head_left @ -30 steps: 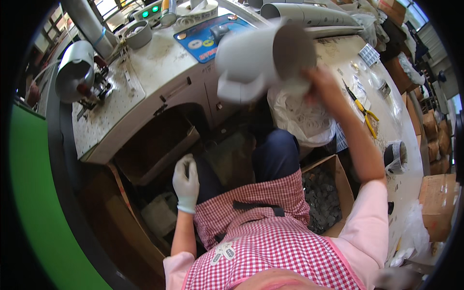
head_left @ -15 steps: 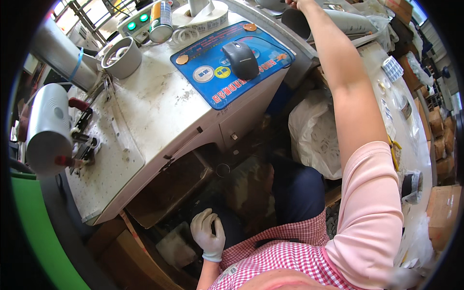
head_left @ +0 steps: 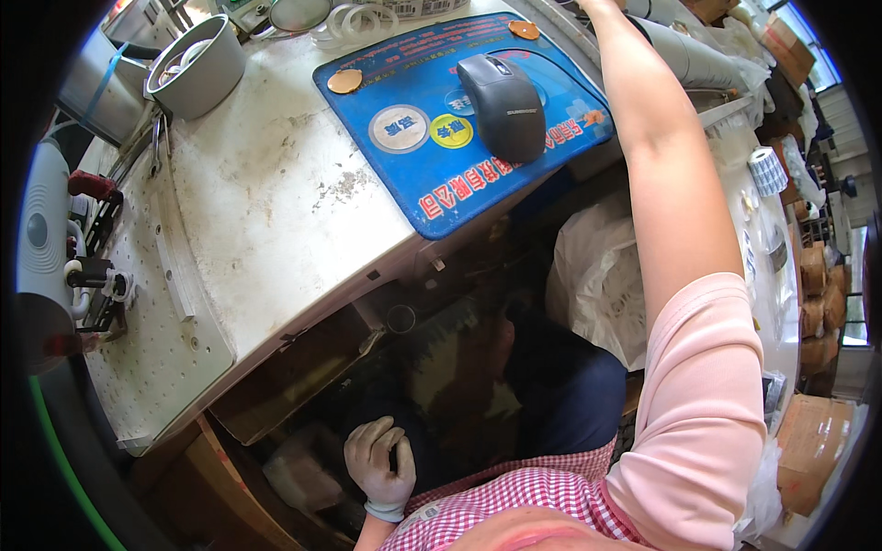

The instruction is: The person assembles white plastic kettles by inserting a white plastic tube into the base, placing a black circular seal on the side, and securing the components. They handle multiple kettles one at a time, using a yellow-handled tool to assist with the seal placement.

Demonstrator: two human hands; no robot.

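Observation:
My left hand [head_left: 379, 464], in a pale work glove, hovers low by my lap. Its fingers curl loosely toward the thumb, with a dark gap between them and nothing visible inside. My bare right arm [head_left: 675, 174] stretches up and away past the right side of the mouse pad. The right hand itself is cut off by the top edge, so what it touches is hidden. Nearest to that arm on the bench lies a black computer mouse [head_left: 505, 108] on a blue printed mouse pad [head_left: 377, 87]. Two copper-coloured discs, a left one [head_left: 345, 82] and a right one [head_left: 524, 30], rest on the pad.
A grey round tub [head_left: 197, 69] holding rings stands at the bench's far left, near a silver cylindrical machine part [head_left: 41, 220] and black-and-red clamps [head_left: 92, 266]. White plastic bag [head_left: 597, 275] sits below the bench; cardboard boxes [head_left: 813, 450] stand at right.
The view has shifted, so the bench and mouse pad appear larger and the spray can is out of frame. My right hand has passed beyond the top edge. The left hand stays curled.

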